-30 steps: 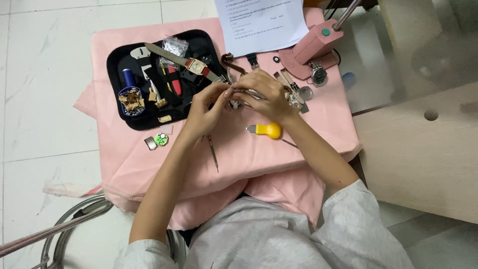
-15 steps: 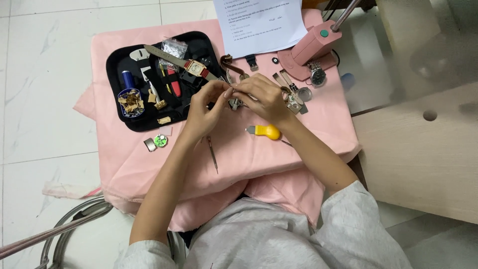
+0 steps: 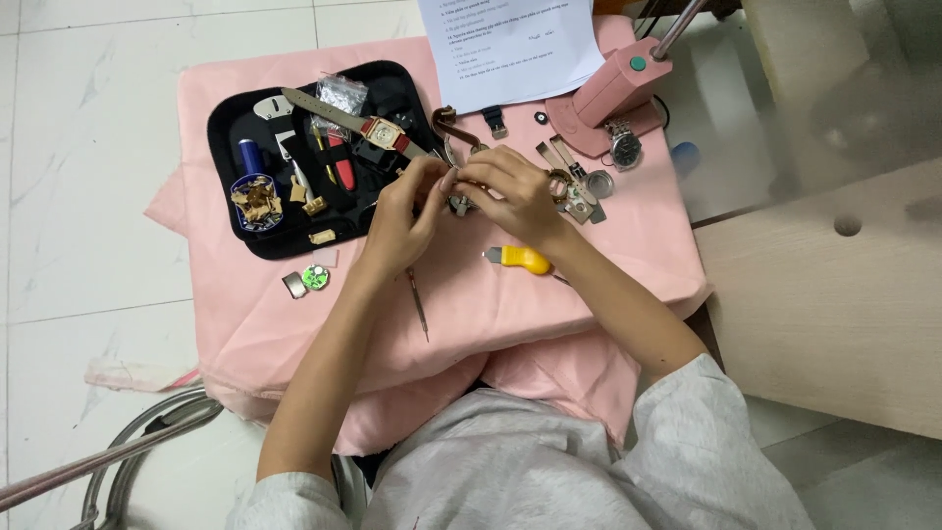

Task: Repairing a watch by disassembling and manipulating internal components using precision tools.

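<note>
My left hand (image 3: pixel 404 218) and my right hand (image 3: pixel 506 192) meet over the pink cloth (image 3: pixel 294 324), fingertips pinched together on a small metal watch part (image 3: pixel 459 203) that is mostly hidden between them. A yellow-handled tool (image 3: pixel 520 259) lies just below my right wrist. A thin metal pick (image 3: pixel 418 302) lies under my left forearm. A black tool tray (image 3: pixel 257 238) sits to the left of my left hand, with a gold square watch on a strap (image 3: pixel 378 132) across its top.
A pink press tool (image 3: pixel 613 93) and a silver round watch (image 3: pixel 625 147) stand at the upper right, beside a printed sheet (image 3: pixel 510 44). A green disc (image 3: pixel 315 278) lies below the tray. A wooden board (image 3: pixel 834 294) is to the right, a metal stool frame (image 3: pixel 118 451) lower left.
Both hands stay pinched together on the small part with only slight finger shifts. Nothing on the cloth has moved.
</note>
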